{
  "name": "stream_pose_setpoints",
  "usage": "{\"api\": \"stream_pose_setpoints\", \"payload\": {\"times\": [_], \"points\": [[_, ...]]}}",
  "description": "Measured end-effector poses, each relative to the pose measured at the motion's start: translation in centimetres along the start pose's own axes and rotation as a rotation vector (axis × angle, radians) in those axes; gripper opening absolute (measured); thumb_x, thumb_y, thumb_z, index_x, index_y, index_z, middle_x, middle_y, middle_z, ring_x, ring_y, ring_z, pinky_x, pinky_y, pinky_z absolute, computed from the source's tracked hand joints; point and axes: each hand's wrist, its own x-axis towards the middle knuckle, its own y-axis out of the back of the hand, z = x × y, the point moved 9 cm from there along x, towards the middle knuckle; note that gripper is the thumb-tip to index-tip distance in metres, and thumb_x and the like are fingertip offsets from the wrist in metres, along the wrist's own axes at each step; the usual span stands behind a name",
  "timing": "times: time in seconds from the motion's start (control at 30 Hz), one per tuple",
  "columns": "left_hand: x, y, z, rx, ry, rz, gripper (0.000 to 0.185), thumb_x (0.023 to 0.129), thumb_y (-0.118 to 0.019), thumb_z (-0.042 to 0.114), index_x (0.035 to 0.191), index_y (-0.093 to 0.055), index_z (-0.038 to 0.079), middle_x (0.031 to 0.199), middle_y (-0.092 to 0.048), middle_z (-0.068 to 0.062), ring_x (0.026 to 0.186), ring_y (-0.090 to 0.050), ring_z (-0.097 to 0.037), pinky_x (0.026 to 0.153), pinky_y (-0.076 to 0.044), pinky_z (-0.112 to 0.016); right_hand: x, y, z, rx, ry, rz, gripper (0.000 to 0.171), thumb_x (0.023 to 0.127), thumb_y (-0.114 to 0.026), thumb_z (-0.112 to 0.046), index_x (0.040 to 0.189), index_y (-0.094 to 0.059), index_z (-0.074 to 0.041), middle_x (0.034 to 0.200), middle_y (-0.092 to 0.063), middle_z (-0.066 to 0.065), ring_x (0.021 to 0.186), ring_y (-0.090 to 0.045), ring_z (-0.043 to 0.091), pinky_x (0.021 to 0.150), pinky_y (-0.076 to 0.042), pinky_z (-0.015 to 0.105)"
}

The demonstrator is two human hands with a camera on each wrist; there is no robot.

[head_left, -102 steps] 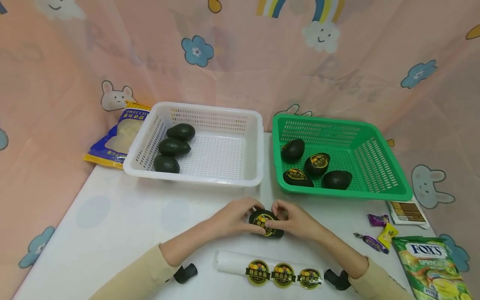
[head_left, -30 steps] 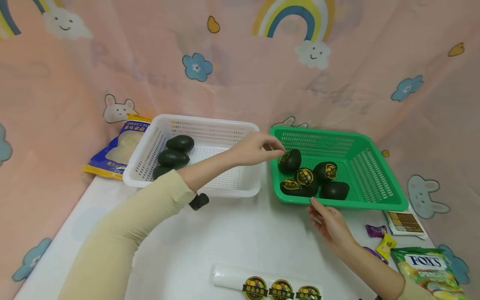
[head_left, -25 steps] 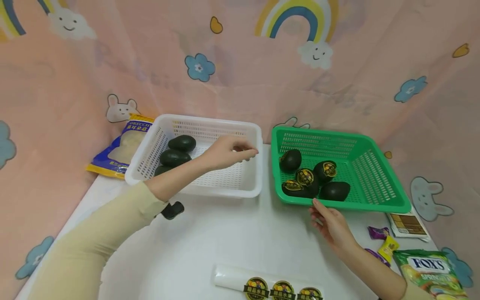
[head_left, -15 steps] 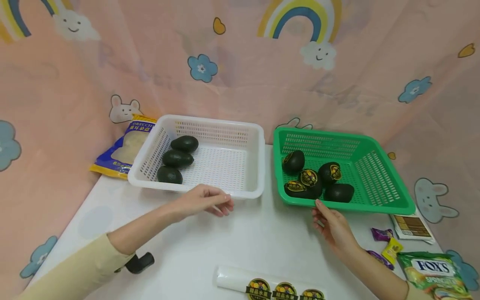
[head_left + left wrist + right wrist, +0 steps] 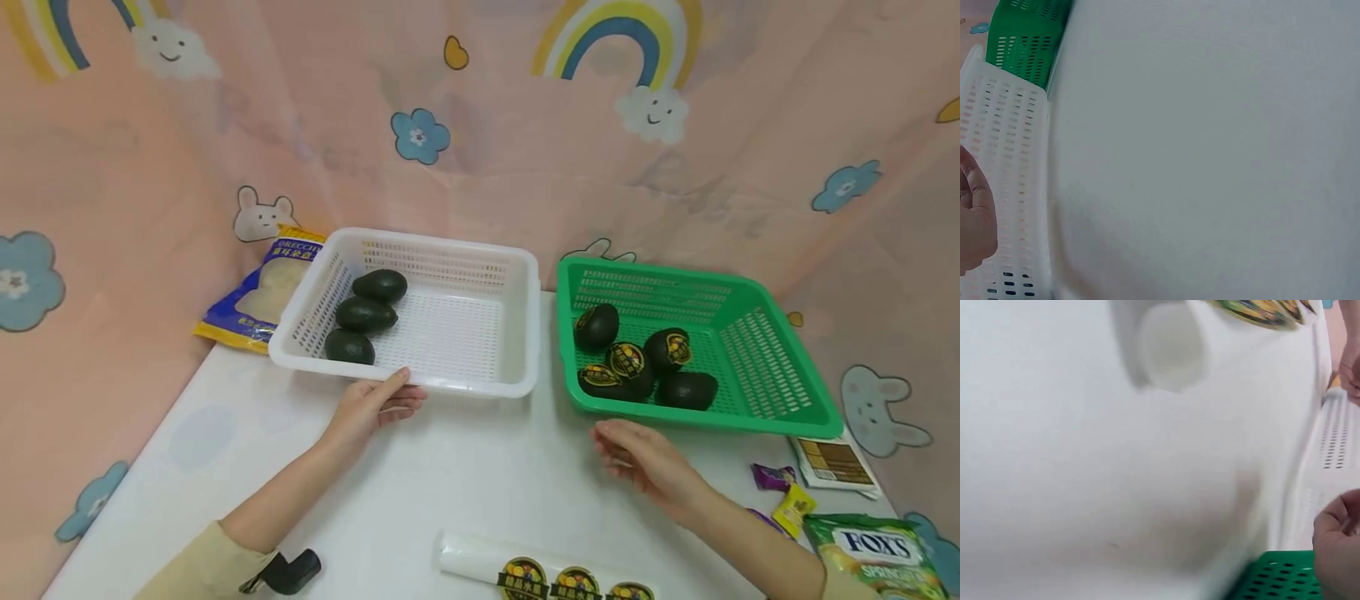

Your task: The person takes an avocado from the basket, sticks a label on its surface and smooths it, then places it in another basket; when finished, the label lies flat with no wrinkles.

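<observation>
Head: label roll (image 5: pixel 480 556) (near) unobstructed.

Bright, even light all round, soft shadows only under the baskets; the head view bends at its edges, and both wrist views wash out pale, the right one smeared with blur.

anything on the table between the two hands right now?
No. In the head view the stretch of white table between the left hand and the right hand is bare.
</observation>
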Motion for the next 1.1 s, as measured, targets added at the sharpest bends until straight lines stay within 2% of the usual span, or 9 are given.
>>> {"api": "stream_pose_setpoints", "payload": {"times": [0.1, 0.2, 0.37, 0.47, 0.53, 0.7, 0.8, 0.93, 1.1], "points": [[0.2, -0.1, 0.3, -0.011, 0.004, -0.02, 0.043, 0.099, -0.058, 0.031, 0.108, -0.065, -0.011, 0.089, -0.073, -0.005, 0.089, -0.07, -0.018, 0.081, -0.055, -0.028, 0.6, -3.7, -3.5, -0.289, 0.06, -0.204, 0.029, 0.098, -0.06, -0.028, 0.113, -0.066, -0.004, 0.102, -0.064, 0.008, 0.089, -0.058, 0.021, 0.076, -0.052, 0.031], [0.4, -0.4, 0.3, -0.039, 0.017, -0.046, 0.039, 0.1, -0.057, 0.027, 0.106, -0.066, -0.011, 0.088, -0.074, -0.005, 0.088, -0.07, -0.018, 0.08, -0.056, -0.028, 1.4, -7.4, -8.5, -0.478, 0.192, -0.332, 0.026, 0.098, -0.06, -0.027, 0.113, -0.067, -0.006, 0.105, -0.064, 0.011, 0.091, -0.057, 0.028, 0.078, -0.053, 0.036], [0.4, -1.1, 0.1, -0.054, 0.036, -0.086, 0.037, 0.101, -0.055, 0.025, 0.105, -0.067, -0.01, 0.088, -0.074, -0.005, 0.085, -0.07, -0.014, 0.078, -0.055, -0.026, 4.3, -12.6, -16.1, -0.633, 0.327, -0.448, 0.025, 0.099, -0.058, -0.026, 0.117, -0.067, -0.011, 0.115, -0.065, 0.004, 0.106, -0.057, 0.023, 0.087, -0.051, 0.038], [0.4, -1.5, -0.2, -0.046, 0.046, -0.092, 0.04, 0.1, -0.056, 0.027, 0.106, -0.066, -0.011, 0.089, -0.074, -0.005, 0.084, -0.07, -0.013, 0.077, -0.055, -0.026, 6.9, -15.6, -19.0, -0.701, 0.377, -0.485, 0.024, 0.099, -0.058, -0.026, 0.118, -0.066, -0.013, 0.118, -0.064, 0.001, 0.11, -0.057, 0.019, 0.091, -0.051, 0.037], [0.2, -1.6, -0.4, -0.036, 0.055, -0.094, 0.041, 0.1, -0.057, 0.028, 0.107, -0.066, -0.011, 0.091, -0.074, -0.006, 0.084, -0.069, -0.013, 0.077, -0.055, -0.026, 8.9, -17.4, -20.3, -0.742, 0.437, -0.478, 0.022, 0.098, -0.06, -0.024, 0.116, -0.067, -0.014, 0.117, -0.065, 0.0, 0.107, -0.059, 0.018, 0.089, -0.051, 0.037], [-0.3, -2.0, -0.7, -0.008, 0.066, -0.124, 0.047, 0.1, -0.057, 0.033, 0.111, -0.065, -0.012, 0.096, -0.073, -0.008, 0.088, -0.069, -0.016, 0.08, -0.055, -0.027, 14.1, -21.2, -21.7, -0.843, 0.612, -0.414, 0.017, 0.096, -0.062, -0.018, 0.11, -0.071, -0.012, 0.112, -0.068, 0.0, 0.101, -0.062, 0.014, 0.087, -0.051, 0.03], [-0.4, -2.3, -0.7, 0.003, 0.063, -0.132, 0.049, 0.099, -0.057, 0.034, 0.111, -0.065, -0.013, 0.097, -0.073, -0.01, 0.089, -0.069, -0.016, 0.081, -0.055, -0.028, 16.5, -23.0, -21.4, -0.916, 0.655, -0.414, 0.018, 0.096, -0.062, -0.017, 0.111, -0.071, -0.01, 0.112, -0.068, 0.0, 0.103, -0.061, 0.012, 0.09, -0.048, 0.025], [-0.3, -2.2, -0.6, 0.01, 0.061, -0.129, 0.049, 0.099, -0.057, 0.034, 0.11, -0.066, -0.012, 0.095, -0.074, -0.008, 0.089, -0.07, -0.015, 0.08, -0.055, -0.029, 19.2, -24.8, -20.0, -0.995, 0.644, -0.456, 0.023, 0.097, -0.061, -0.017, 0.117, -0.068, -0.009, 0.116, -0.066, 0.002, 0.106, -0.059, 0.013, 0.093, -0.046, 0.022], [-0.3, -1.9, -0.3, 0.025, 0.055, -0.116, 0.049, 0.099, -0.057, 0.038, 0.108, -0.068, -0.009, 0.093, -0.074, -0.006, 0.089, -0.069, -0.016, 0.078, -0.056, -0.028, 21.8, -26.4, -17.8, -1.075, 0.617, -0.533, 0.036, 0.098, -0.058, -0.017, 0.133, -0.059, -0.008, 0.134, -0.057, 0.007, 0.122, -0.054, 0.022, 0.1, -0.042, 0.026]]}}
